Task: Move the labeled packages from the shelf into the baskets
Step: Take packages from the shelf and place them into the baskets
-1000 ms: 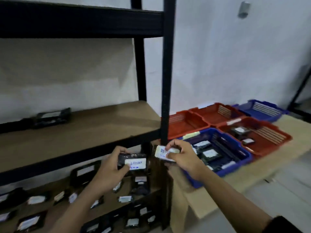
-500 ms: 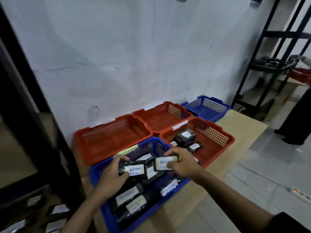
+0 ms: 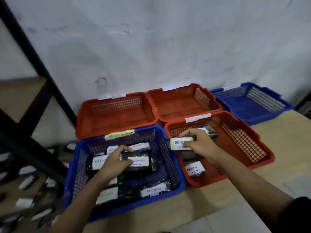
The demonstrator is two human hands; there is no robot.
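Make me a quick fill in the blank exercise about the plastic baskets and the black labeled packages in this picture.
1. The left hand holds a black labeled package over the near ____ plastic basket.
2. The right hand holds a white-labeled package over the near ____ plastic basket.
3. The two red baskets by the wall hold ____ packages.

Missing words: blue; red; no

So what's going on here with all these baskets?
A person is sorting black packages with white labels into baskets. The left hand holds one package over the near blue basket, which already has several. The right hand holds another package over the near red basket.
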